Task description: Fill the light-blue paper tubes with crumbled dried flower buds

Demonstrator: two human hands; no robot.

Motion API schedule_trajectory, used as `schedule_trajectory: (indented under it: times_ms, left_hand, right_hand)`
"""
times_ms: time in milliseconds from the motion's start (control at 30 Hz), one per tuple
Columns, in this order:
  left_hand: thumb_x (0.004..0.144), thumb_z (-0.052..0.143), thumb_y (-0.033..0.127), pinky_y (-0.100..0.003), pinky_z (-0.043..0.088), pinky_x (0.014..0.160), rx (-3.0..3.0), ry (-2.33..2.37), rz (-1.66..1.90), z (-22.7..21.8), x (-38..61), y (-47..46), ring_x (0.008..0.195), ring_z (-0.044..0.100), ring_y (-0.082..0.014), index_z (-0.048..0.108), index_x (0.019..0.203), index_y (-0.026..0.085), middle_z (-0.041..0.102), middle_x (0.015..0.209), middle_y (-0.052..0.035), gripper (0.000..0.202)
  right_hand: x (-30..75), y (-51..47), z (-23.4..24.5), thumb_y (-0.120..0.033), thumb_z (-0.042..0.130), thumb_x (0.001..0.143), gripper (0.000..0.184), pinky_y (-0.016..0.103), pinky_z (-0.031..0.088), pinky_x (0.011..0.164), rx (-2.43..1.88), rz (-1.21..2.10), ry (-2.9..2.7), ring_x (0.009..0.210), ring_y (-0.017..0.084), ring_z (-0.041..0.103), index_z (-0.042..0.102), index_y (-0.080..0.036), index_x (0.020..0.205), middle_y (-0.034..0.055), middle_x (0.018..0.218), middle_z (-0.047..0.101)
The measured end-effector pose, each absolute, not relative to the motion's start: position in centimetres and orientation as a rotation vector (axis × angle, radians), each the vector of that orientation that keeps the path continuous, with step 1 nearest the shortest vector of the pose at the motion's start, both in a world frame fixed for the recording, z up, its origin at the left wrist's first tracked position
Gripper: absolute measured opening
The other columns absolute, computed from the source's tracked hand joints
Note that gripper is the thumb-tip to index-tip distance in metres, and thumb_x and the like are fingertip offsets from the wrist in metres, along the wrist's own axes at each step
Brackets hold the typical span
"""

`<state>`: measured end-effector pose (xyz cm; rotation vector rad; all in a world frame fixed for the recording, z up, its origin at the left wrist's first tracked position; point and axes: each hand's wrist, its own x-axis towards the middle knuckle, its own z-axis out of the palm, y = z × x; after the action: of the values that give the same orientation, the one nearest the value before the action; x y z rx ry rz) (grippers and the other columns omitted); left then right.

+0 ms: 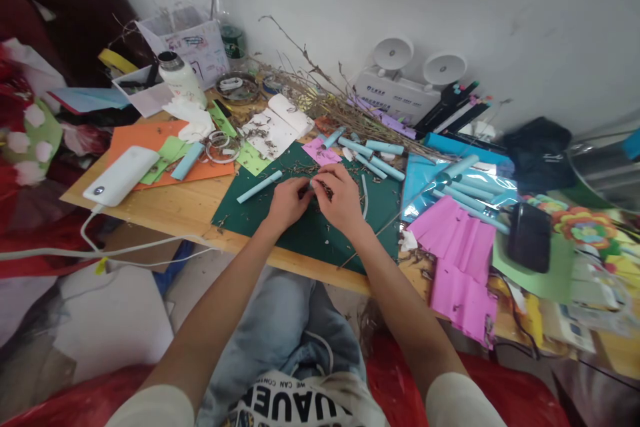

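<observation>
My left hand and my right hand meet over a dark green cutting mat. Their fingertips are pinched together around a small pale piece, mostly hidden by the fingers. Dry plant bits lie around the fingers. A light blue paper tube rests on the mat left of my left hand. To the right of my right hand is a thin, curved pale strip. Just beyond the hands sits a pink paper slip with dry crumbs, beside several blue paper tubes.
Dry twigs lie along the back, before a white box with two round lamps. A white power bank, its cable over the table edge, and a bottle stand left. Pink crepe paper and a black case lie right.
</observation>
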<state>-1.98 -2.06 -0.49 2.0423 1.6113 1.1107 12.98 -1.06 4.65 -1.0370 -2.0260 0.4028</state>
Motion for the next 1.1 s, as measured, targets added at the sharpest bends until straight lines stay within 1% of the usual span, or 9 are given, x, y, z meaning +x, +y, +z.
schedule_trajectory:
  times_ms: [133,233,333,467,567,700,867,967,1100]
  left_hand:
    - [0.086,0.061,0.023,-0.026,0.04,0.064,2.031,1.623,1.097,-0.5,-1.9,-2.1,0.068,0.055,-0.0149,0.064,0.08,0.018,0.063,0.073,-0.0015,0.009]
    - [0.087,0.064,0.029,-0.027,0.04,0.065,2.043,1.636,1.086,-0.5,-1.8,-2.1,0.069,0.055,-0.0152,0.063,0.077,0.018,0.063,0.073,-0.0014,0.015]
    - [0.087,0.064,0.031,-0.028,0.041,0.067,2.055,1.649,1.093,-0.6,-1.8,-2.1,0.07,0.055,-0.0157,0.062,0.077,0.018,0.063,0.073,-0.0016,0.016]
    - [0.088,0.064,0.031,-0.028,0.042,0.068,2.057,1.641,1.104,-0.6,-1.8,-2.1,0.07,0.055,-0.016,0.061,0.077,0.018,0.063,0.074,-0.002,0.017]
    - [0.088,0.064,0.032,-0.028,0.042,0.068,2.057,1.638,1.101,-0.6,-1.8,-2.1,0.07,0.056,-0.0161,0.062,0.077,0.018,0.063,0.074,-0.0019,0.017]
    - [0.088,0.063,0.032,-0.028,0.042,0.068,2.051,1.658,1.087,-0.5,-1.8,-2.2,0.071,0.056,-0.0163,0.062,0.078,0.019,0.063,0.074,-0.0019,0.017]
    - [0.087,0.064,0.031,-0.028,0.042,0.068,2.051,1.656,1.074,-0.5,-1.7,-2.1,0.07,0.056,-0.016,0.061,0.076,0.018,0.063,0.073,-0.0016,0.017]
    - [0.087,0.064,0.032,-0.028,0.042,0.068,2.044,1.655,1.089,-0.7,-1.7,-2.1,0.07,0.056,-0.0157,0.062,0.077,0.018,0.063,0.074,-0.0016,0.017]
    - [0.087,0.064,0.032,-0.028,0.042,0.068,2.055,1.654,1.094,-0.8,-1.8,-2.1,0.07,0.056,-0.0158,0.062,0.078,0.018,0.063,0.074,-0.0019,0.017]
  right_hand:
    - [15.0,-1.3,5.7,-0.028,0.051,0.092,0.02,0.037,0.05,0.093,-1.029,0.365,-2.036,0.105,0.021,0.06,0.067,-0.022,0.104,0.0101,0.115,0.062]
    - [17.4,-0.9,5.7,-0.028,0.048,0.094,0.023,0.035,0.052,0.081,-1.294,0.298,-1.884,0.089,0.02,0.062,0.068,-0.021,0.103,0.0086,0.102,0.067]
    - [19.3,-0.2,4.6,-0.026,0.055,0.088,0.019,0.036,0.05,0.077,-1.528,0.287,-2.035,0.075,0.02,0.061,0.071,-0.019,0.096,0.0063,0.086,0.068]
    - [19.4,0.0,2.6,-0.031,0.062,0.086,0.023,0.037,0.049,0.076,-1.575,0.218,-2.142,0.084,0.024,0.06,0.071,-0.02,0.103,0.0083,0.09,0.067]
    - [18.8,0.0,2.1,-0.027,0.06,0.086,0.014,0.038,0.048,0.076,-1.53,0.197,-2.154,0.088,0.024,0.058,0.072,-0.021,0.09,0.0088,0.09,0.065]
    - [19.0,0.1,2.8,-0.022,0.058,0.086,0.014,0.037,0.049,0.077,-1.406,0.298,-1.997,0.083,0.021,0.059,0.071,-0.02,0.083,0.0064,0.089,0.065]
    - [19.8,0.2,3.5,-0.031,0.066,0.081,0.014,0.033,0.05,0.069,-1.385,0.458,-1.665,0.078,0.019,0.063,0.074,-0.02,0.079,0.0044,0.085,0.069]
    - [20.0,0.5,3.2,-0.035,0.069,0.077,0.016,0.032,0.051,0.07,-1.352,0.639,-1.499,0.077,0.018,0.065,0.075,-0.019,0.079,0.0032,0.082,0.071]
    - [19.8,0.8,2.7,-0.037,0.071,0.073,0.021,0.03,0.05,0.061,-1.35,0.959,-1.34,0.062,0.016,0.062,0.072,-0.017,0.08,0.0015,0.068,0.069]
